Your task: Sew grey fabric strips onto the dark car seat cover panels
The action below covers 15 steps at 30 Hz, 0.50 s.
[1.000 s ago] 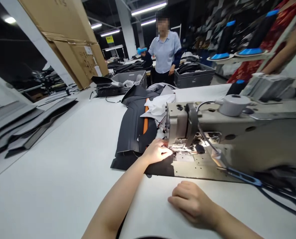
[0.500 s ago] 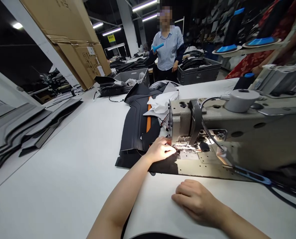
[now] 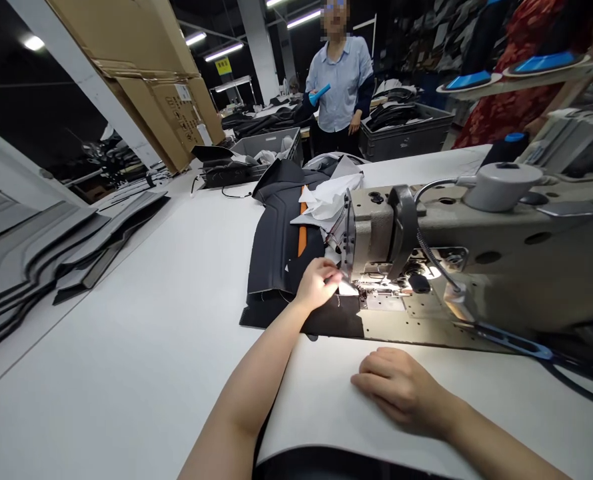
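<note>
My left hand (image 3: 319, 284) is closed at the edge of a black fabric piece (image 3: 336, 316), just left of the needle area of a sewing machine (image 3: 376, 230). A small white patch, brightly lit, shows between its fingertips and the presser foot. Behind this hand lies a bulky dark padded cover (image 3: 271, 247) with an orange strip (image 3: 302, 230) and crumpled white lining (image 3: 326, 199). My right hand (image 3: 394, 385) rests on the white table in front of the machine, fingers curled in, with nothing visible in them.
Layered grey and black panels (image 3: 76, 257) lie on the table's left side. A grey crate (image 3: 269, 143) and a cardboard box (image 3: 166, 120) stand at the back. Across the table is a person in a light blue shirt (image 3: 339, 83) holding a blue object. Thread cones stand upper right.
My left fingers have drawn back a little from the needle area and curled, and a white patch now shows there. My right hand stays resting. The view has shifted slightly.
</note>
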Available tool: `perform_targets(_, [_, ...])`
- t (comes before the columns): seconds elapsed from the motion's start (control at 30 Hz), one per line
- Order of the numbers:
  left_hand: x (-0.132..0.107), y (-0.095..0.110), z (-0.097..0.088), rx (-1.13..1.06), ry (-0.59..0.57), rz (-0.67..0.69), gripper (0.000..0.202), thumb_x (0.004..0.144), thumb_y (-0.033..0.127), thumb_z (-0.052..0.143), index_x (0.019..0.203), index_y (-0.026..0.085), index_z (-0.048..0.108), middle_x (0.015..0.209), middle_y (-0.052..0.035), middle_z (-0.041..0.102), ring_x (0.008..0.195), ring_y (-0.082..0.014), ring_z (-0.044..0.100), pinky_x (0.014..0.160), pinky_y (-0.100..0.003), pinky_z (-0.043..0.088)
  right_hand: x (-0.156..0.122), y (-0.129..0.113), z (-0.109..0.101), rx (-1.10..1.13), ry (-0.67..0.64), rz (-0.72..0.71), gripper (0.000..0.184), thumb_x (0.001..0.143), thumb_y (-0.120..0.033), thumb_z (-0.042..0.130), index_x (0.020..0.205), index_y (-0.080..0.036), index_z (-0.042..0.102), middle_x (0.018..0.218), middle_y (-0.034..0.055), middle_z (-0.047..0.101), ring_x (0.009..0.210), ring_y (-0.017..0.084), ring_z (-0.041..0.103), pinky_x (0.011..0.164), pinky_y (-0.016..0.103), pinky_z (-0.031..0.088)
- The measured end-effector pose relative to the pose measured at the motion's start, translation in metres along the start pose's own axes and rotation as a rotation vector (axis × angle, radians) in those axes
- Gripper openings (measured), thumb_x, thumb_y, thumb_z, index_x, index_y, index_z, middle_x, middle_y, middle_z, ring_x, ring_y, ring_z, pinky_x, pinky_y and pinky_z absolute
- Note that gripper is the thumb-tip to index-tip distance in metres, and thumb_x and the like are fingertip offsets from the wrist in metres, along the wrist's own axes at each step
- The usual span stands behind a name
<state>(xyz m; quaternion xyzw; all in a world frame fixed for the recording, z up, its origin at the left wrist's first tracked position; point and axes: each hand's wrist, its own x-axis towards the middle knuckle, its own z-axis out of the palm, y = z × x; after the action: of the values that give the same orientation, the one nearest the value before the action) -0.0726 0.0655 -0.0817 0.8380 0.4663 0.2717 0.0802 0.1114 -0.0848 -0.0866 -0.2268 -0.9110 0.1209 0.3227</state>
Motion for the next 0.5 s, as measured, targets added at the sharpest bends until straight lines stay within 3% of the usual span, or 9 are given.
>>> perform_targets(0.1, [0.006,-0.005,0.003,0.104,0.052,-0.203,0.033,0.094,0.023,0.035,0.105,0.012,0.064,0.115,-0.0142,0.056,0.112,-0.0212,0.051,0.095,-0.033,0.042,-0.001,0.002,0.000,0.039,0.036,0.019,0.022,0.088,-0.008,0.040,0.095,-0.019,0.058,0.075,0.0038,0.058,0.064,0.014,0.050,0.058,0.029,0.034])
perform_targets(0.23, [0.019,0.000,0.012,0.260,-0.003,-0.366,0.057,0.085,0.033,0.050,0.136,0.009,0.040,0.140,-0.0211,0.037,0.131,-0.0357,0.030,0.104,-0.048,0.030,-0.003,0.003,0.003,0.035,0.037,0.052,0.021,0.089,-0.008,0.040,0.095,-0.018,0.058,0.075,0.0041,0.058,0.065,0.014,0.052,0.057,0.028,0.035])
perform_targets(0.37, [0.024,0.004,0.006,0.365,-0.110,-0.410,0.061,0.083,0.041,0.049,0.135,0.011,0.041,0.140,-0.0195,0.038,0.128,-0.0357,0.034,0.102,-0.048,0.030,-0.008,0.002,0.011,-0.052,0.025,0.102,0.020,0.090,-0.009,0.040,0.094,-0.018,0.057,0.078,0.0045,0.059,0.067,0.015,0.054,0.059,0.028,0.037])
perform_targets(0.5, [-0.004,-0.010,-0.035,0.446,-0.146,-0.449,0.049,0.085,0.044,0.044,0.124,0.015,0.049,0.127,-0.0134,0.050,0.117,-0.0301,0.043,0.096,-0.043,0.036,-0.012,-0.001,0.014,-0.117,0.013,0.147,0.019,0.092,-0.012,0.039,0.094,-0.018,0.057,0.078,0.0042,0.058,0.068,0.015,0.055,0.060,0.028,0.038])
